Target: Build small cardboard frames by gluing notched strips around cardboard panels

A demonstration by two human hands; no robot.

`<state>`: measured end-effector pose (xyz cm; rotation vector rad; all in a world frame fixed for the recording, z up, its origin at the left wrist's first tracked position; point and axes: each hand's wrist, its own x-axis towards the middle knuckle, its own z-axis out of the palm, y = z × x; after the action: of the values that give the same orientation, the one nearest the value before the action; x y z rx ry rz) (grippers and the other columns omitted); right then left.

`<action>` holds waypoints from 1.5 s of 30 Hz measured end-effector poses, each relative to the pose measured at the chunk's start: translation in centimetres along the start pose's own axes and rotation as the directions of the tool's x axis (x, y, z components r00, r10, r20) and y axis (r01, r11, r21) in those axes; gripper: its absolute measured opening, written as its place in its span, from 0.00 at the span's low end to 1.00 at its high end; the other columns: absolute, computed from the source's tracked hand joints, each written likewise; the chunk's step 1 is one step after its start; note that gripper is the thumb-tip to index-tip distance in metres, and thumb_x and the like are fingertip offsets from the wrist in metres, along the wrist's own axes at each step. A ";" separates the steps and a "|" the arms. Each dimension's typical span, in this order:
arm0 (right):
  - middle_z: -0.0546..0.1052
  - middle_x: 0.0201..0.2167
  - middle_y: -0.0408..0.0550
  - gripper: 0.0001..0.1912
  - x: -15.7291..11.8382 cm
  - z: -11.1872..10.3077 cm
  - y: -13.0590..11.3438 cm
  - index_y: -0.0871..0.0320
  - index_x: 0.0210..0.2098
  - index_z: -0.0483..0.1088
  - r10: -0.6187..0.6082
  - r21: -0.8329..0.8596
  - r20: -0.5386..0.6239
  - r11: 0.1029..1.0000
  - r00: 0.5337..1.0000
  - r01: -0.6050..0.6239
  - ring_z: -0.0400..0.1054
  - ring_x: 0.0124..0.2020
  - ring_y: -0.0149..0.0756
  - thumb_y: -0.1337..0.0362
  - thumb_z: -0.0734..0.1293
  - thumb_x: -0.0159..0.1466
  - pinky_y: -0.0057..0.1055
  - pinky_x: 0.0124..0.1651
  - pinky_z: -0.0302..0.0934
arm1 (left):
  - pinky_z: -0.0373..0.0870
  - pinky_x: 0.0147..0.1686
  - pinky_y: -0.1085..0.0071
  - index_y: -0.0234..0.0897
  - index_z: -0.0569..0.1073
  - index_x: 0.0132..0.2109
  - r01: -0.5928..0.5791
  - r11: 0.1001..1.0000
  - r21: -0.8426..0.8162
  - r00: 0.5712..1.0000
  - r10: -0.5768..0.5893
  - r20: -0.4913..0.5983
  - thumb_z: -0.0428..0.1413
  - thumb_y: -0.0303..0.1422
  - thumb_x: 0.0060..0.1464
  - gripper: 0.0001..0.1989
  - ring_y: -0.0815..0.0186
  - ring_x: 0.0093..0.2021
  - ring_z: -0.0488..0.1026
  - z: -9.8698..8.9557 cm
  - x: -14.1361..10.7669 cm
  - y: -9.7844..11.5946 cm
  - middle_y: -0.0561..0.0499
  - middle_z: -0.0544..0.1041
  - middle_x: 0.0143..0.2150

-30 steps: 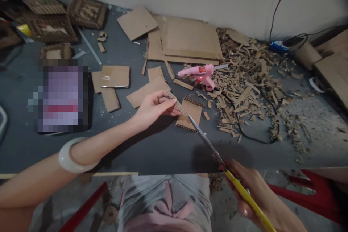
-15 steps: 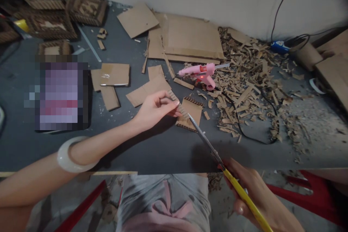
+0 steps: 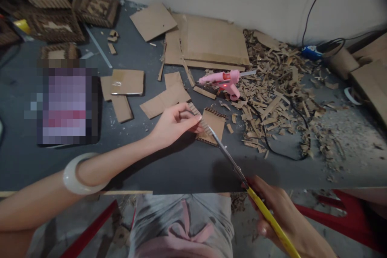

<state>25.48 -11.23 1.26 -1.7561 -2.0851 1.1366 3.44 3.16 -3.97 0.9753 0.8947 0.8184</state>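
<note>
My left hand (image 3: pixel 177 123) pinches a narrow corrugated cardboard strip (image 3: pixel 205 125) between thumb and fingers above the table. Wrapped around the yellow handles of a pair of scissors (image 3: pixel 231 160) is my right hand (image 3: pixel 272 209). The scissor blades point up and left, their tips touching the lower end of the strip. Behind the strip lies a small cardboard piece (image 3: pixel 215 123) with ridged corrugated strips along its upper and lower edges. A pink hot glue gun (image 3: pixel 222 80) with a lit red light and a clear glue stick rests just beyond.
A large heap of cardboard scraps (image 3: pixel 272 88) spreads at the right, a black cable looping through it. Flat cardboard sheets (image 3: pixel 214 40) lie at the back. Corrugated cardboard frames (image 3: pixel 96 6) are piled back left, near a pixelated item (image 3: pixel 66 105). The table edge runs close to my body.
Both hands stay almost in place. The strip and scissor tips have shifted only very slightly.
</note>
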 end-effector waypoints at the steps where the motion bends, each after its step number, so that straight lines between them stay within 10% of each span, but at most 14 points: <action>1: 0.63 0.15 0.39 0.35 0.0 0.0 0.0 0.56 0.26 0.58 -0.002 0.001 0.000 1.000 1.000 0.002 0.52 0.16 0.27 0.30 0.46 0.54 0.23 0.17 0.50 | 0.77 0.31 0.72 0.33 0.66 0.29 -0.003 1.000 -0.002 1.000 0.003 -0.002 0.63 0.34 0.44 0.13 0.67 0.26 0.77 0.0 0.0 0.0 0.53 0.76 0.24; 45: 0.62 0.17 0.39 0.33 -0.1 0.4 0.6 0.56 0.26 0.57 0.062 0.074 0.039 0.995 0.997 -0.065 0.51 0.18 0.26 0.31 0.50 0.55 0.23 0.17 0.49 | 0.77 0.33 0.72 0.34 0.67 0.30 -0.031 0.998 0.053 0.999 0.033 -0.025 0.62 0.36 0.45 0.13 0.66 0.28 0.78 0.0 0.0 -0.1 0.51 0.77 0.26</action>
<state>25.72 -11.51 0.61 -1.7921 -1.9918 1.2568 3.47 3.12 -4.00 1.0295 0.9286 0.8394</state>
